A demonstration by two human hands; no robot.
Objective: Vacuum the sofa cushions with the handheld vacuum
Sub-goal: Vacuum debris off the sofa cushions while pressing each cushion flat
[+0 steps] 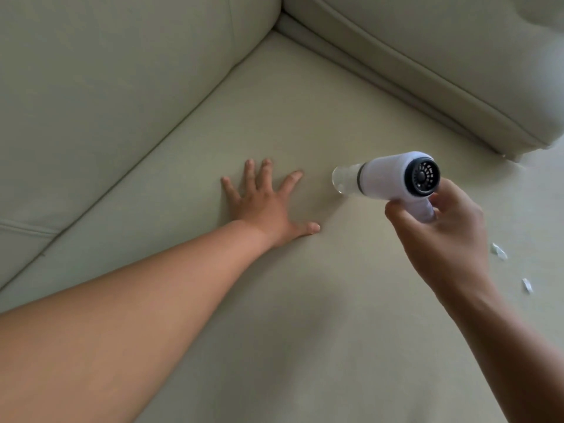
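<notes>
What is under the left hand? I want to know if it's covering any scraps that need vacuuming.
The left hand lies flat, fingers spread, on the bare seat cushion. Nothing shows between the fingers; under the palm is hidden. The visible white scraps lie far right, beyond the right hand.

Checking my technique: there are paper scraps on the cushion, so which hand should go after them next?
The right hand. It holds the vacuum, and the scraps lie just to its right. The left hand is pressed flat on the cushion, empty, farther from them.
</notes>
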